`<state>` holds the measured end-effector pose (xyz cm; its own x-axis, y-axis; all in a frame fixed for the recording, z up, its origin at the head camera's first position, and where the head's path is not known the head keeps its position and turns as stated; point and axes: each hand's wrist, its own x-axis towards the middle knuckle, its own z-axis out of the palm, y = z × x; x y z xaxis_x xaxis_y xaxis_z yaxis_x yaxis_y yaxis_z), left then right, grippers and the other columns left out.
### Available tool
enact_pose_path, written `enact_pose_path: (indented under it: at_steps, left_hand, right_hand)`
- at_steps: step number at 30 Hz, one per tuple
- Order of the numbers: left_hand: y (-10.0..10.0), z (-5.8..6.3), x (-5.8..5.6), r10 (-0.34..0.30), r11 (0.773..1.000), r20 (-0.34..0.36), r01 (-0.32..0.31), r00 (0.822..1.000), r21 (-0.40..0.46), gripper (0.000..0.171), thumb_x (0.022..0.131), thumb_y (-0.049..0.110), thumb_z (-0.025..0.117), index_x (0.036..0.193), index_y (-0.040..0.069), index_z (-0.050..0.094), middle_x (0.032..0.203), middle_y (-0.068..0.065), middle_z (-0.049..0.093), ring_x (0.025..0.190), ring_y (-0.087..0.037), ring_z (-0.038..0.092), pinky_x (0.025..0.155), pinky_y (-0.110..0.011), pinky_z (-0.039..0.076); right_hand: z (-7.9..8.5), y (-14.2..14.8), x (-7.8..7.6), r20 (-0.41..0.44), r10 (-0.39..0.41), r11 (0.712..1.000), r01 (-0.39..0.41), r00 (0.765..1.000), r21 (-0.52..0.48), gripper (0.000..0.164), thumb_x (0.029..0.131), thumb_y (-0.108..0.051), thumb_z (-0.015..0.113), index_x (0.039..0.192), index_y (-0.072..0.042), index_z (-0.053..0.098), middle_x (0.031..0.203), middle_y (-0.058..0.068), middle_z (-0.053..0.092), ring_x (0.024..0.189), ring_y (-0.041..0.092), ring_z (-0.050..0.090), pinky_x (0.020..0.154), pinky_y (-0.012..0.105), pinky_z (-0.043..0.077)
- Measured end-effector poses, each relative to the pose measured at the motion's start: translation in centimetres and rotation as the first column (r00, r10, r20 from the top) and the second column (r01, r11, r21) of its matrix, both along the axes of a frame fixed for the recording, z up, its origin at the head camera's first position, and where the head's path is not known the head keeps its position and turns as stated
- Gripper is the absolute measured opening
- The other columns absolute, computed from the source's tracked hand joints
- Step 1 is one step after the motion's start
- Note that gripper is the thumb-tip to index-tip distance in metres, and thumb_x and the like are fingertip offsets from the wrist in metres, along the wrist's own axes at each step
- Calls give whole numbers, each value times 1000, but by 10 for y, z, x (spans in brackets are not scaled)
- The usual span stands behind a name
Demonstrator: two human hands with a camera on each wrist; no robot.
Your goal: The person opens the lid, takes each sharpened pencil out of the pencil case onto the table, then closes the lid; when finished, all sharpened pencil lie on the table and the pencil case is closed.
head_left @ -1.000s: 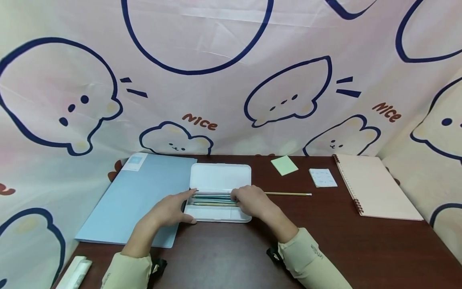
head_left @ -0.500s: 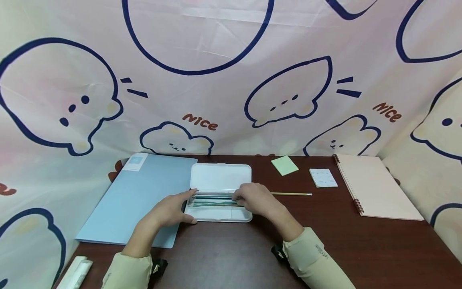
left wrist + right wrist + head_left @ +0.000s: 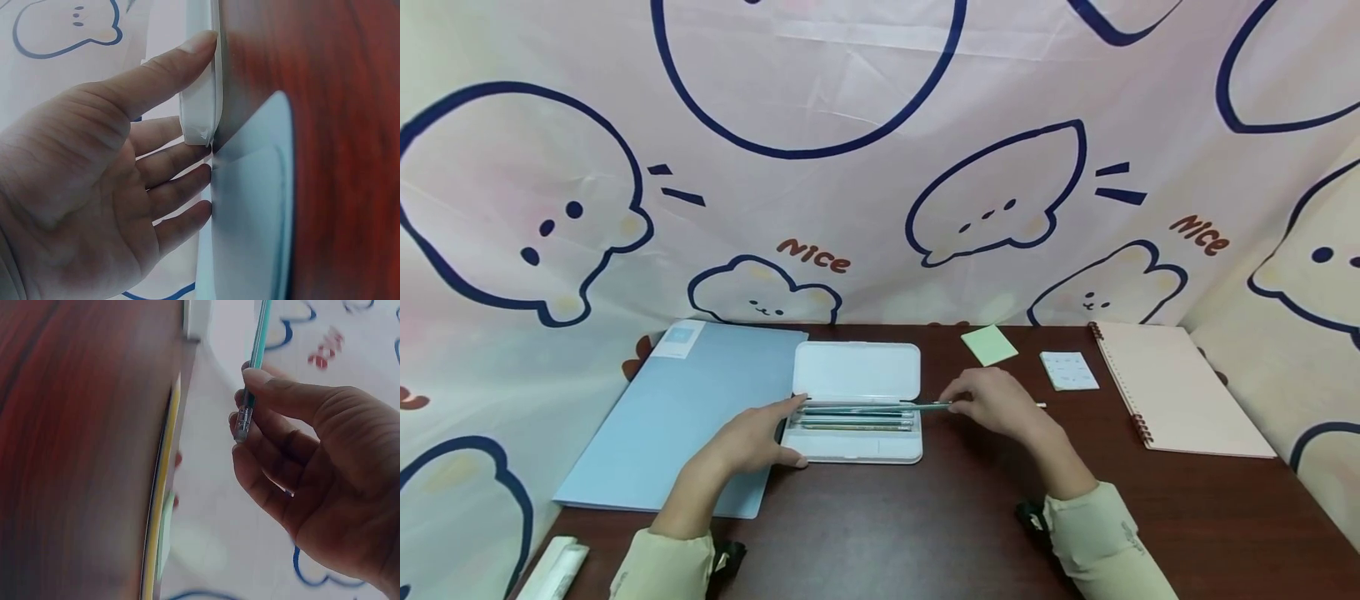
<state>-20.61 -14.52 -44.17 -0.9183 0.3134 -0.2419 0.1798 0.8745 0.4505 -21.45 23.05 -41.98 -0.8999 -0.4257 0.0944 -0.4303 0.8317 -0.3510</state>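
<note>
The right hand point(image 3: 996, 402) pinches a green pencil point(image 3: 259, 337) near its eraser point(image 3: 240, 434) between thumb and fingertips, the shaft running leftward from them over the white pencil case point(image 3: 856, 371). The left hand point(image 3: 748, 437), fingers spread, touches the case's left end.

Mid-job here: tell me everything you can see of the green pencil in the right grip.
The green pencil is slim and straight, with a glossy, painted-looking shaft, a silvery, metal-looking collar and a greyish eraser. The right grip pinches it near the eraser end, between thumb and fingers. It runs leftward from there over the open case, close to level in the head view. Its far end blends with the other pencils, so I can't tell whether it touches them or is sharpened.
</note>
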Motion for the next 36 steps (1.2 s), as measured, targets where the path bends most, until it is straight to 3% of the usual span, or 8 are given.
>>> enact_pose_path:
  at_steps: [8, 16, 23, 36]
  left_hand:
    - [-1, -1, 1, 9, 1000, -3, -9, 1000, 1, 99, 74, 39, 90, 157, 15, 41, 154, -18, 49, 140, -41, 48, 108, -60, 43]
    - [-1, 0, 1, -9, 1000, -15, 9, 1000, 6, 99, 75, 39, 90, 157, 14, 40, 155, -19, 48, 140, -42, 47, 108, -60, 43]
    - [1, 1, 2, -16, 1000, -14, 16, 1000, 9, 99, 75, 39, 90, 157, 14, 40, 154, -19, 48, 140, -42, 48, 109, -60, 43]
    - [0, -1, 1, -9, 1000, -20, 9, 1000, 7, 99, 74, 39, 90, 157, 14, 40, 155, -19, 48, 141, -42, 47, 109, -61, 43]
  right_hand:
    - [-5, 63, 2, -59, -91, 996, 90, 994, -11, 12, 89, -12, 77, 98, -18, 82, 94, -5, 77, 90, 17, 71, 77, 39, 57]
    - [-9, 101, -1, -60, -162, 983, 166, 985, 73, 11, 89, -11, 76, 94, -20, 82, 89, -5, 77, 85, 18, 69, 74, 42, 55]
    - [-15, 110, -2, -22, -161, 982, 162, 987, 96, 13, 88, -12, 76, 89, -24, 81, 89, -7, 77, 86, 18, 69, 77, 43, 55]
    - [-16, 108, -3, -3, -146, 981, 145, 989, 128, 11, 88, -10, 76, 92, -20, 80, 91, -5, 76, 86, 18, 67, 78, 44, 55]
